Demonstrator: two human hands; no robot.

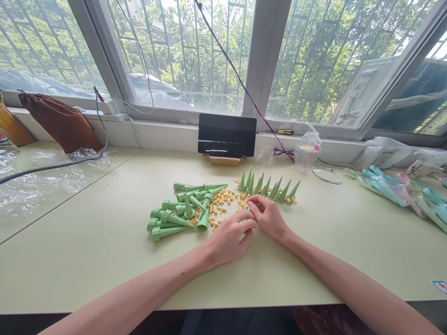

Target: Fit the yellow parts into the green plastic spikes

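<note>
My left hand (232, 235) is closed around a green watering spike, mostly covered by the fingers; only slivers of green show. Just beside it, the fingertips of my right hand (267, 215) are pinched together near the top of that spike. Whatever is in this pinch is too small and covered to make out. Small yellow plastic fittings (223, 197) lie scattered beyond my hands. Left of them is a loose pile of green spikes (171, 217), most lying flat. Past my right hand, several green spikes (267, 186) stand points up in rows, yellow fittings at their bases.
A dark tablet (226, 135) leans on a stand at the back of the pale table (122, 265). Behind my right hand stand a bagged cup (308, 151) and a coiled cable (326, 175). Plastic packets (394, 188) lie far right; a brown pouch (61, 122) and clear wrap are left.
</note>
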